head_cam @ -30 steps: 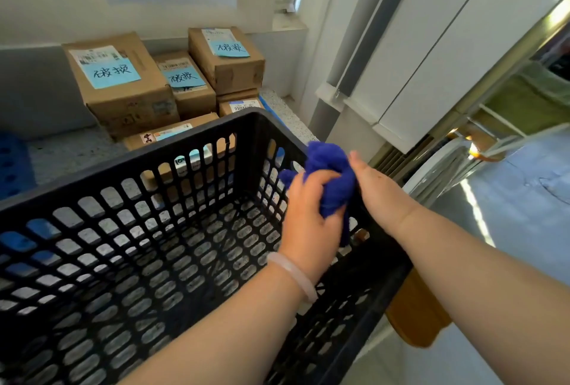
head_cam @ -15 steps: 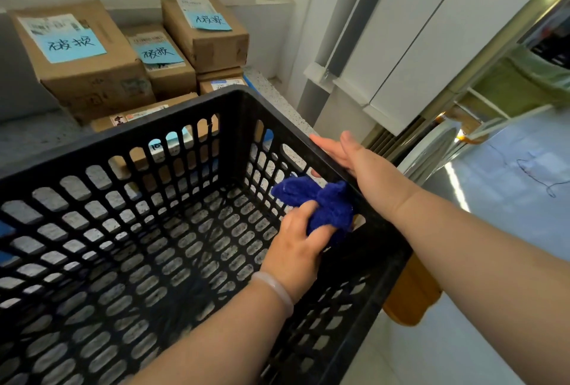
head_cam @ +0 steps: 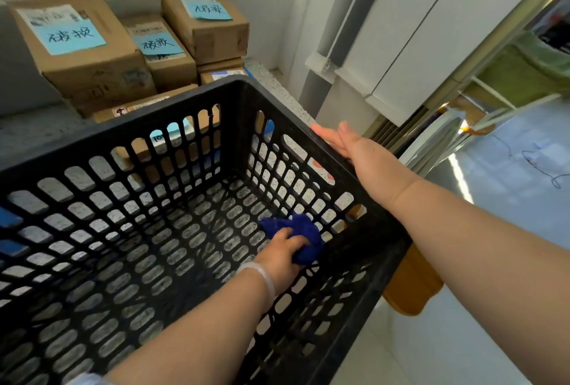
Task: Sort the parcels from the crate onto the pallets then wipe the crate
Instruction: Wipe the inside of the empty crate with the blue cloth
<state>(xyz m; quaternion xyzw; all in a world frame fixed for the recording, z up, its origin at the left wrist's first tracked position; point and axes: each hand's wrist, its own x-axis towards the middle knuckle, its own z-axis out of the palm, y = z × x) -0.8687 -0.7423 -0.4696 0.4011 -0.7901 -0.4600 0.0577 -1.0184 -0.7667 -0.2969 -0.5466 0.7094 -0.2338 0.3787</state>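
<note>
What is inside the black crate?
Inside the crate, only the left hand holding a blue cloth shows. Nothing else. The bit of bottom beneath the cloth is covered.

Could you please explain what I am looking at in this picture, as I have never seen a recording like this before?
There is no machine here. A person wears a wide-angle camera on the head, so you look forward and down along both bare arms; the wide lens is why the edges look bent. The left hand reaches down inside a black plastic crate and grips a crumpled blue cloth low down by the crate's right wall. The right hand, fingers straight, rests on the crate's right rim. No parcels show inside the crate. Behind it stand stacked cardboard parcels, several bearing blue handwritten notes. A pale bracelet sits on the left wrist.
</note>
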